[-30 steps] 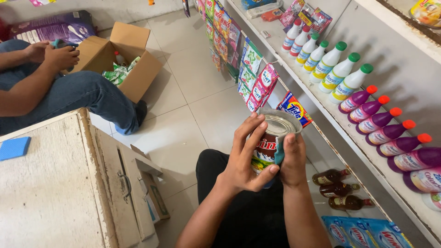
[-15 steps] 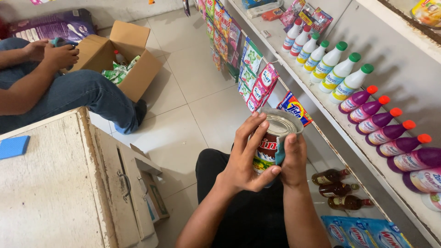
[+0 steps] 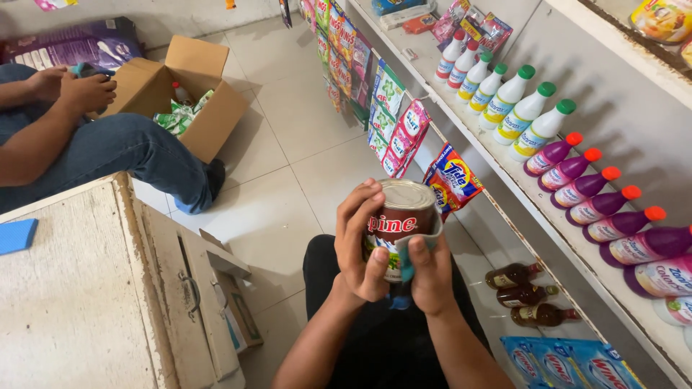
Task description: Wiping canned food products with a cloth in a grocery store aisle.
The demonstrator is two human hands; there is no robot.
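- Left hand [image 3: 362,241] is wrapped around the tin can [image 3: 398,223], fingers over the brown label, thumb low on the side. Can is upright at chest height over the person's lap, beside the shelf [image 3: 504,169].
- Right hand [image 3: 431,274] is closed on a small blue-grey cloth [image 3: 409,252] and presses it to the can's lower right side.
- Looks like a wipe-down. To do it well: firm left grip, turn the can against the cloth, cover the rim and lid too.
- Keep the can level, away from the shelf edge and the hanging sachets [image 3: 404,137].
- Can't tell if the lid is dusty; glare on top.
- Nearby: white bottles [image 3: 522,115] and purple bottles [image 3: 598,191] on the shelf, wooden counter [image 3: 65,302] at left.
- Another person [image 3: 108,144] sits by an open cardboard box [image 3: 184,90], well apart.
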